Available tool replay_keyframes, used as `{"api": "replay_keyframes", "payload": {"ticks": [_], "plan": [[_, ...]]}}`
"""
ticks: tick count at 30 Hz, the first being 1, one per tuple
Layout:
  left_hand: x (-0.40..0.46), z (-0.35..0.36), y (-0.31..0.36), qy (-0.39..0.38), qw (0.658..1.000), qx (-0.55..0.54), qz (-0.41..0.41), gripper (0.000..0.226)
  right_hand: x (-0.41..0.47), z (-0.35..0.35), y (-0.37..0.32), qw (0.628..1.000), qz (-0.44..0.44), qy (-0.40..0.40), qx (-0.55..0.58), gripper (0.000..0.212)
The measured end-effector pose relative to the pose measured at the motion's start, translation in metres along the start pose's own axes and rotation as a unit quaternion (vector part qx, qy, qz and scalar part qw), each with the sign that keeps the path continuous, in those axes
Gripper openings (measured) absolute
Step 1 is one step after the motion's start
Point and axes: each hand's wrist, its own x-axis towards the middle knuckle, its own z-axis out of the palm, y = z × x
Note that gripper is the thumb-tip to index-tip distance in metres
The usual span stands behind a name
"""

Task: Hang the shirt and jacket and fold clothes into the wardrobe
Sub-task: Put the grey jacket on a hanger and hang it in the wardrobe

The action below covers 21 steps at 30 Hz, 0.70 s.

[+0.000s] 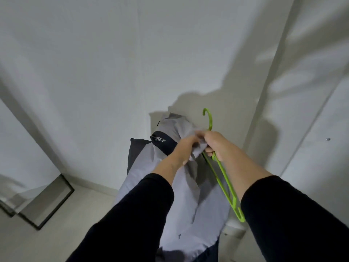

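Note:
A grey jacket (179, 201) with dark panels and a dark inner collar band hangs in front of me, held up at chest height. My left hand (186, 147) grips the jacket's fabric near the collar. My right hand (217, 145) holds a bright green plastic hanger (225, 178) at its neck, and its fingers also touch the jacket fabric. The hanger's hook points up above my right hand, and one arm of it slants down to the right outside the jacket. The other arm of the hanger is hidden behind the fabric.
A white wall (113, 72) fills the view ahead. White wardrobe doors (311, 129) with a small knob (328, 139) stand at the right. A dark-framed mirror (47, 203) leans against the wall at the lower left, on a pale floor.

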Motion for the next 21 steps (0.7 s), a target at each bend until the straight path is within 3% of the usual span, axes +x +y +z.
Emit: {"api": "replay_keyframes", "payload": {"ticks": [1,3,5,7,9,10,12,13,16,19,21], "plan": [[-0.001,0.003,-0.003,-0.001,0.999,0.053,0.001,0.021,0.001,0.000,0.000,1.000,0.007,0.016,-0.007,0.029],[0.000,0.000,-0.017,0.071,0.987,0.146,0.010,0.023,0.001,-0.004,0.003,0.999,0.011,0.043,-0.007,0.028],[-0.001,-0.011,-0.026,0.172,0.978,0.118,0.014,0.025,0.005,-0.011,0.010,0.998,-0.006,0.050,-0.041,0.027],[0.003,-0.024,-0.032,0.314,0.933,0.175,0.003,0.021,0.006,-0.018,0.016,0.992,-0.026,0.084,-0.086,0.018],[0.006,-0.037,-0.035,0.384,0.887,0.254,-0.043,0.029,0.009,-0.024,0.022,0.986,-0.036,0.125,-0.103,0.013],[0.010,-0.044,-0.037,0.381,0.889,0.245,-0.073,0.044,0.009,-0.028,0.026,0.985,-0.038,0.137,-0.102,0.015],[0.016,-0.050,-0.037,0.306,0.930,0.154,-0.132,0.080,0.008,-0.036,0.033,0.984,-0.041,0.148,-0.091,0.014],[0.019,-0.050,-0.039,0.257,0.947,0.117,-0.153,0.084,0.008,-0.039,0.036,0.984,-0.039,0.149,-0.086,0.014],[0.018,-0.034,-0.038,0.114,0.978,0.085,-0.150,0.020,0.010,-0.046,0.042,0.988,-0.030,0.141,-0.063,0.017],[0.016,-0.003,-0.046,0.048,0.991,0.108,-0.069,0.052,0.011,-0.045,0.040,0.996,-0.005,0.085,-0.029,0.052],[0.011,0.019,-0.045,0.004,0.990,0.140,-0.030,0.058,0.007,-0.041,0.038,0.999,0.007,0.033,-0.024,0.067]]}}
